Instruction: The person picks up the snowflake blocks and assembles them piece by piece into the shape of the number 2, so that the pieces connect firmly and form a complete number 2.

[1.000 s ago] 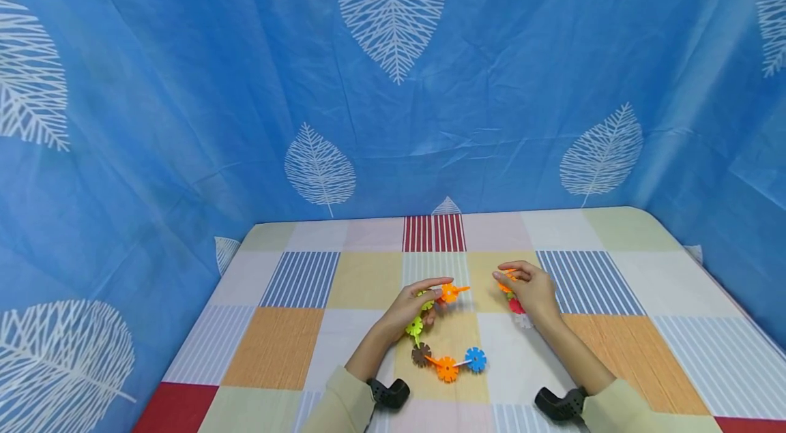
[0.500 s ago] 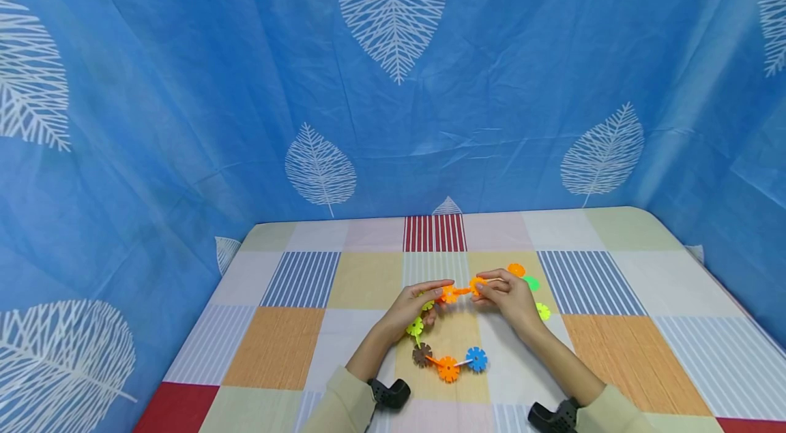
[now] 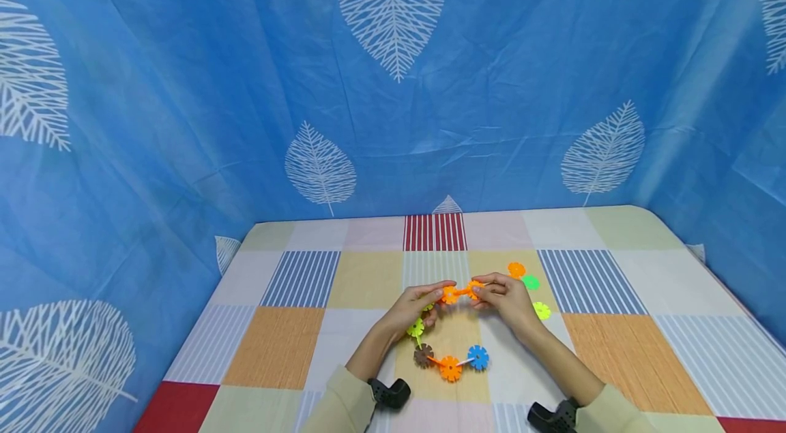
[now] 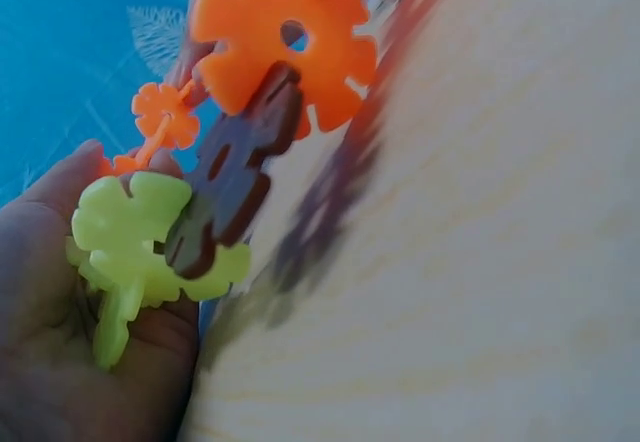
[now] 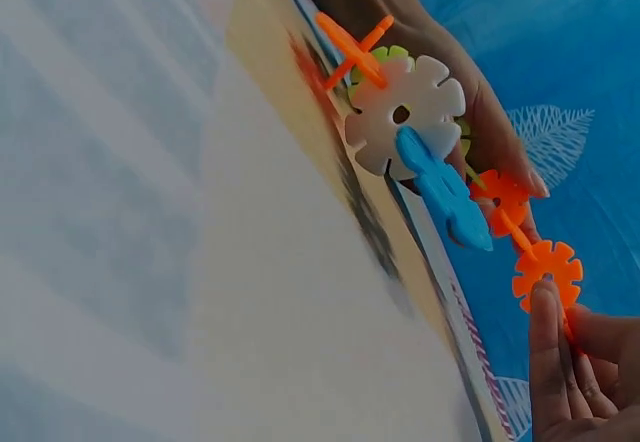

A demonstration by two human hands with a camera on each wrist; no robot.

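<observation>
My left hand (image 3: 405, 310) holds one end of a chain of slotted plastic snowflake discs, its fingers round the yellow-green discs (image 4: 135, 212). From there the chain curves down through a brown disc (image 3: 424, 356) and an orange disc (image 3: 450, 369) to a blue disc (image 3: 477, 358) at its far end. A white disc (image 5: 420, 102) links the orange and blue ones. At the upper end, orange discs (image 5: 500, 197) stick out past my left fingertips. My right hand (image 3: 511, 301) pinches another orange disc (image 5: 547, 262) between thumb and fingers, against the tip of that upper end.
Loose orange (image 3: 516, 271), green (image 3: 531, 282) and yellow-green (image 3: 541, 311) discs lie just beyond and right of my right hand. A patchwork cloth (image 3: 368, 276) covers the table, and a blue leaf-print curtain (image 3: 491, 112) hangs behind and at both sides.
My right hand has moved left from the loose discs, bringing an orange disc to the chain's upper end. In the last half second it pressed slightly closer to the left hand, which stays put.
</observation>
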